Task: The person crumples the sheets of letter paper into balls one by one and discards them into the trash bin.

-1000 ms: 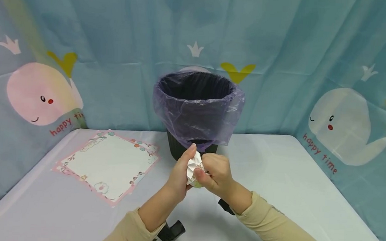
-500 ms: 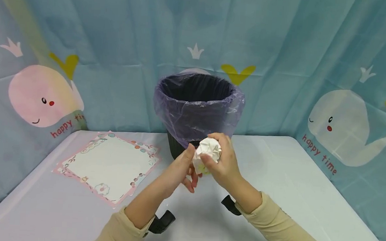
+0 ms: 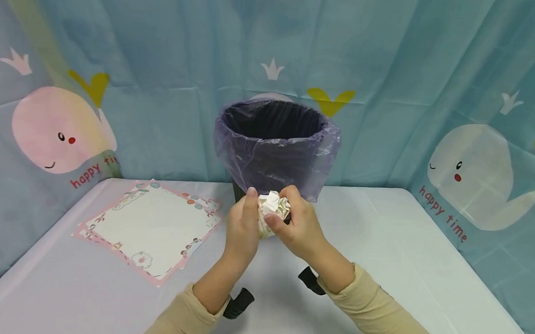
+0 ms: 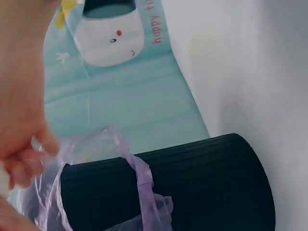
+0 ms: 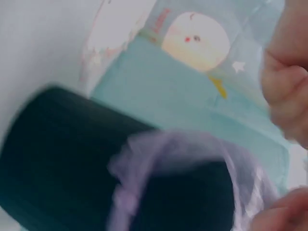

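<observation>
A white crumpled paper ball [image 3: 273, 203] is squeezed between both hands in the head view, just in front of the trash can. My left hand [image 3: 241, 228] cups its left side with the thumb pointing up, the other fingers mostly hidden behind. From the right, my right hand [image 3: 301, 227] grips it, thumb across the near face. A black trash can [image 4: 207, 178] stands upright behind the hands, lined with a translucent purple bag [image 3: 272, 162] folded over its rim. At the edges of both wrist views, parts of the hands show.
Sheets of paper [image 3: 155, 226] with pink patterned borders lie overlapping on the white table [image 3: 372, 243] at left. A blue curtain [image 3: 165, 40] with cartoon whales hangs behind and along both sides. Black wrist mounts [image 3: 239, 303] stick out below the sleeves.
The paper ball went from between both hands up into the right hand as the left fingers loosened. Now it is back between both palms, turned and slightly higher than at first.
</observation>
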A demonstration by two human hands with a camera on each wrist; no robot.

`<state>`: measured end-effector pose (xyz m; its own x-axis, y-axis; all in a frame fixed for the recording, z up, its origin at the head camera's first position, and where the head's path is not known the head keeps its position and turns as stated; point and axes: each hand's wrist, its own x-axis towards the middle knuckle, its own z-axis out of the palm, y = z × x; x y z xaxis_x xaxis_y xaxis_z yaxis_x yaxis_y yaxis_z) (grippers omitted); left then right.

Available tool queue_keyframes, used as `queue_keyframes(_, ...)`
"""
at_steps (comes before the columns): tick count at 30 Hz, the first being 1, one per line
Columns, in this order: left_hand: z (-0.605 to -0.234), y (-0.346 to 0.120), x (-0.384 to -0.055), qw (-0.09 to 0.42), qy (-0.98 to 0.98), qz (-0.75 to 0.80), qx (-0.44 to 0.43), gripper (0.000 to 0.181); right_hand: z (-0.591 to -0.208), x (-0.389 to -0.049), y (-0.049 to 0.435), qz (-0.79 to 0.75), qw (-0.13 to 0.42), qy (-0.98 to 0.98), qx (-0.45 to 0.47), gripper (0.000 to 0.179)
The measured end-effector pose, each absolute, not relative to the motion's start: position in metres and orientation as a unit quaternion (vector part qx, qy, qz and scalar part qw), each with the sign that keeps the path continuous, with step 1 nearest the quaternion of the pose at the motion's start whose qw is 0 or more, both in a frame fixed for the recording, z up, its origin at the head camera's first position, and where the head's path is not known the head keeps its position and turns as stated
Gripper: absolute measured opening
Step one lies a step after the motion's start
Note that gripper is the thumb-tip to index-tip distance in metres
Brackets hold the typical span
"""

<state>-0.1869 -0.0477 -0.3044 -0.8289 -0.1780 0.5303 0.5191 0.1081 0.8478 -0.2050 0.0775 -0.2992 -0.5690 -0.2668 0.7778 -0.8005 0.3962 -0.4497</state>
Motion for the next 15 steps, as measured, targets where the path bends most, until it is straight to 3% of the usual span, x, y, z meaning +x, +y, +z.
queue_keyframes(4, -0.305, -0.042, -0.186, 0.283, -0.665, -0.682, -0.109, 0.044, -0.308, -0.209, 0.07, 0.502, 0.325, -0.714, 0.364, 0.07)
queue_keyframes(8, -0.305, -0.036, -0.183, 0.317, -0.634, -0.698, -0.103, 0.045, -0.316, -0.205, 0.06, 0.57, 0.335, -0.658, 0.36, 0.064)
queue_keyframes(15, -0.311, -0.022, -0.188, 0.361, -0.605, -0.699, -0.122, 0.053, -0.326, -0.2, 0.056, 0.689, 0.298, -0.573, 0.33, 0.056)
